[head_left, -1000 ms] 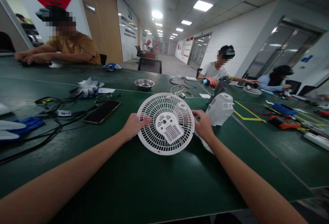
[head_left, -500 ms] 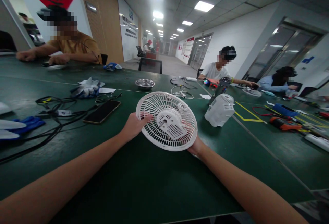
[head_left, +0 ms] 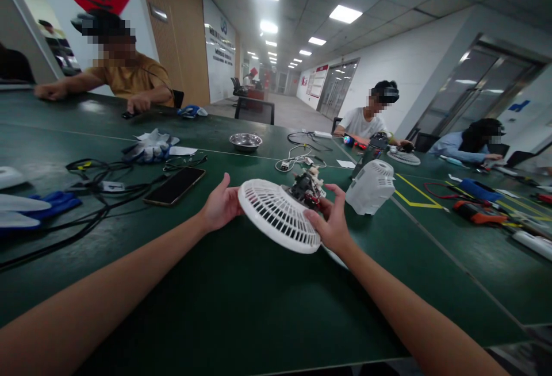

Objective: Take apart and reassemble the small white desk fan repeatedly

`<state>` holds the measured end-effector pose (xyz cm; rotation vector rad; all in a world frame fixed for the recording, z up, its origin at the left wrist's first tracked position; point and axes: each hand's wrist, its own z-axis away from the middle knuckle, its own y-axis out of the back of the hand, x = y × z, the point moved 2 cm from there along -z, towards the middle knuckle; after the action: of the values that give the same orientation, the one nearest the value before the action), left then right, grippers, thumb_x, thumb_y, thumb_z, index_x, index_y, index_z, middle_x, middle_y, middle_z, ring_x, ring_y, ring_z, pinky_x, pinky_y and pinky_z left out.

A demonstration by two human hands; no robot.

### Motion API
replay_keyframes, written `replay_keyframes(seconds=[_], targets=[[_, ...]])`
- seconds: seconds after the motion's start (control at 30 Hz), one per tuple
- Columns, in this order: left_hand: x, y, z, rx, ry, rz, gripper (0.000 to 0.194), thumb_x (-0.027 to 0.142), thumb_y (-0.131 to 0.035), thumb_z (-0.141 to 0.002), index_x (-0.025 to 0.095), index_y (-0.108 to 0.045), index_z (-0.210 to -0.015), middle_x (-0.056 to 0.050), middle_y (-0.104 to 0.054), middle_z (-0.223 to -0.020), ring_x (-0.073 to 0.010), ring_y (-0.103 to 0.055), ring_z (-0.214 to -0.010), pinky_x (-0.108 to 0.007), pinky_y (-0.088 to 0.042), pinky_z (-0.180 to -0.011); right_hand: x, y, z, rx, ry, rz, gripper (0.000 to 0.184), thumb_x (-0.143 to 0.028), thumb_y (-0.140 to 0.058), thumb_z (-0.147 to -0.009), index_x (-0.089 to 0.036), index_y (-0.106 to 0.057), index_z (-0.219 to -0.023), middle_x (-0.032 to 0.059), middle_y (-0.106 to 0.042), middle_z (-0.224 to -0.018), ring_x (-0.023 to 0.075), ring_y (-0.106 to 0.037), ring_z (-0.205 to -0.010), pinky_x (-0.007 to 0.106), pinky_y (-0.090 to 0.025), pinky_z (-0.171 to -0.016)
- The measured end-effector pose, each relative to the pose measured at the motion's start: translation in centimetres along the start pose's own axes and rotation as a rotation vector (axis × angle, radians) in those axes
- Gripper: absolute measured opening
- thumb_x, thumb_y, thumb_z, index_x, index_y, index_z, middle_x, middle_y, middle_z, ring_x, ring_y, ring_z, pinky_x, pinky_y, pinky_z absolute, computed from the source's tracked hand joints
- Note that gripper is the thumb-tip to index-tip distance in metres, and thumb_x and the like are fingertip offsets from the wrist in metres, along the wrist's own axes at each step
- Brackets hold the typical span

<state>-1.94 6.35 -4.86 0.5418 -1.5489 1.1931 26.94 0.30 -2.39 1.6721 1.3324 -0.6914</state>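
Note:
I hold a round white fan grille (head_left: 276, 215) a little above the green table (head_left: 241, 307), tilted nearly flat. A dark motor with wires (head_left: 307, 187) sticks up from its upper side. My left hand (head_left: 221, 206) grips the grille's left rim with curled fingers. My right hand (head_left: 330, 221) clasps the right rim, thumb on top beside the motor. A white fan housing (head_left: 371, 186) stands just right of my right hand.
A black phone (head_left: 175, 186) and tangled black cables (head_left: 95, 186) lie at left, with gloves (head_left: 149, 146) and a steel bowl (head_left: 245, 141) further back. Tools and an orange device (head_left: 472, 210) lie at right. Three other people sit at the table's far sides.
The grille faced me upright a second ago; both hands have turned it over, so it now lies nearly flat with the motor side up. My right hand shifted from under the rim to its edge.

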Motion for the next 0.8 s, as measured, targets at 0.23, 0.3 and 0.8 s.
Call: replay_keyframes(seconds=[0.23, 0.3, 0.8], targets=[[-0.9, -0.1, -0.6, 0.151, 0.185, 0.102, 0.023, 0.023, -0.065, -0.089, 0.008, -0.070, -0.106, -0.013, -0.076, -0.095, -0.0200, -0.072, -0.082, -0.034, -0.056, -0.085, 0.5, -0.8, -0.6, -0.227, 0.278, 0.461, 0.079, -0.048, -0.078, -0.075, -0.025, -0.031, -0.134, 0.0154, -0.055, -0.130, 0.0304, -0.063, -0.112, 0.052, -0.050, -0.098], [-1.1, -0.2, -0.8, 0.200, 0.196, 0.081, 0.023, 0.019, -0.067, -0.088, 0.006, -0.069, -0.107, -0.015, -0.076, -0.095, -0.0201, -0.073, -0.081, -0.034, -0.058, -0.082, 0.6, -0.4, -1.0, -0.264, 0.299, 0.447, 0.069, -0.045, -0.071, -0.082, -0.026, -0.032, -0.136, 0.0128, -0.057, -0.126, 0.0276, -0.063, -0.110, 0.049, -0.051, -0.097], [-1.1, -0.5, -0.7, 0.232, 0.177, 0.018, 0.020, 0.022, -0.068, -0.088, 0.007, -0.071, -0.102, -0.014, -0.075, -0.090, -0.0191, -0.073, -0.074, -0.030, -0.061, -0.069, 7.5, 3.9, -5.0, 0.033, -0.082, 0.489, 0.082, -0.037, -0.079, -0.067, -0.024, -0.040, -0.138, 0.0071, -0.067, -0.110, 0.0251, -0.066, -0.091, 0.048, -0.053, -0.089]])
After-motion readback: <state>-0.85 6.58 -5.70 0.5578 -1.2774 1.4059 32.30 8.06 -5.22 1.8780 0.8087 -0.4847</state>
